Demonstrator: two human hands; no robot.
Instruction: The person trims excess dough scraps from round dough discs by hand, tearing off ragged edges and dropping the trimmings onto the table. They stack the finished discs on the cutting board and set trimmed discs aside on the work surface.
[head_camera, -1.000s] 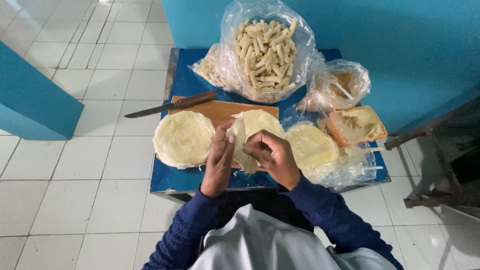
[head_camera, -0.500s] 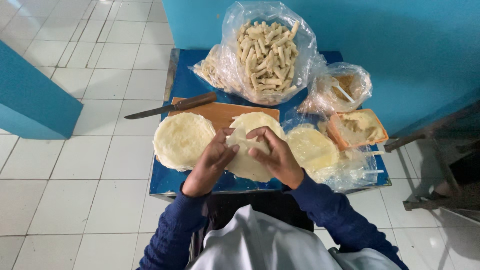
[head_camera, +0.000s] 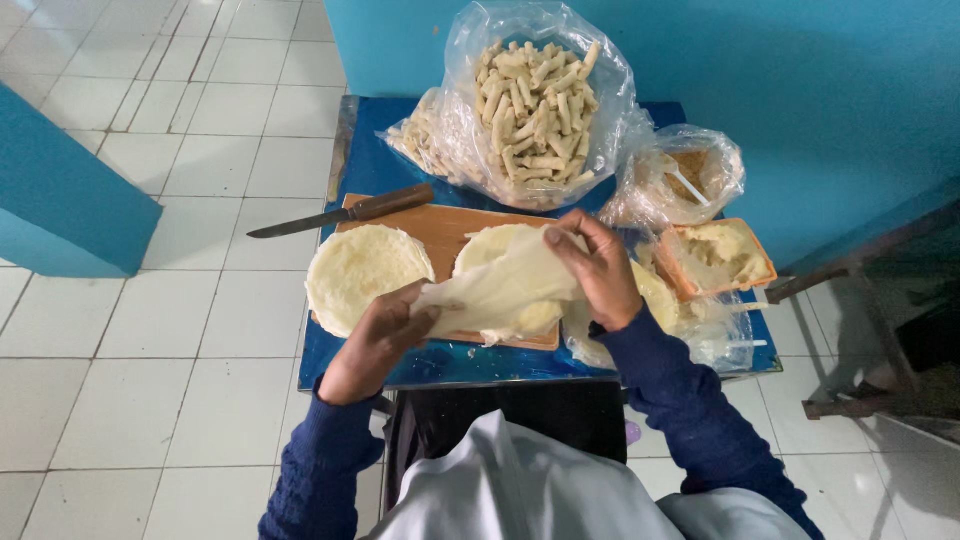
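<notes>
Stretching between left hand (head_camera: 375, 335) and right hand (head_camera: 598, 270), wrapper (head_camera: 505, 290) runs left-right.

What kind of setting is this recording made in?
Probably a small home or stall food-prep corner: a low blue table on white floor tiles, a wooden cutting board with round thin pale wrappers, and a clear plastic bag of finished rolls.

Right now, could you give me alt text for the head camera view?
Both hands, left hand and right hand, lift a thin pale wrapper sheet above a wooden cutting board on a small blue table. A round wrapper stack, a knife and a bag of rolled snacks lie around.
</notes>
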